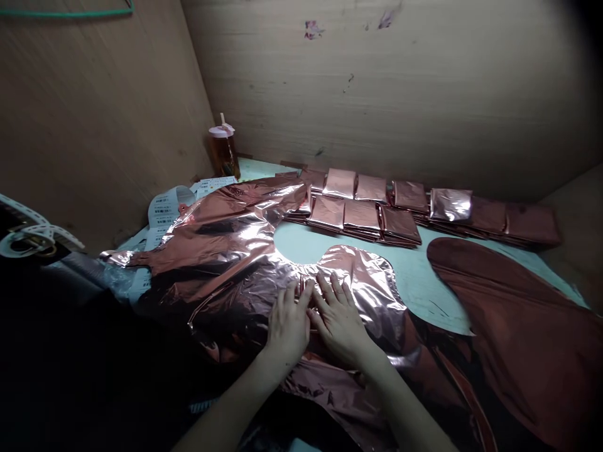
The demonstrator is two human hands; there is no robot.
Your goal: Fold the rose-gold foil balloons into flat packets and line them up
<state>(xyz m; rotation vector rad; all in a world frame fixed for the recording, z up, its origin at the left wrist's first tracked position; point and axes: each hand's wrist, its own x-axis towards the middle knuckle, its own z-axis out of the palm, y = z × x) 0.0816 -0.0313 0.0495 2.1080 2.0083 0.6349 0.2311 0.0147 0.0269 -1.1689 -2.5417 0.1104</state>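
Note:
A large, flat foil balloon [221, 257] in shiny rose gold spreads over the tabletop, with a rounded notch along its far edge. Both hands press on it side by side just below that notch. My left hand [288, 323] lies palm down with its fingers stretched forward. Close beside it, my right hand [338, 319] is also flat, fingers a little apart, the two thumbs nearly meeting. A narrow foil tail sticks out at the balloon's left end. On the right lies another rose-gold foil piece [522, 339] with a curved outline; whether it joins the first I cannot tell.
Several folded rose-gold foil packets [362, 215] stand in stacked rows along the back wall. A lidded cup with a straw [223, 150] is in the back left corner. Barcode label strips [162, 213] lie at left. Wooden panels enclose the pale tabletop [424, 289].

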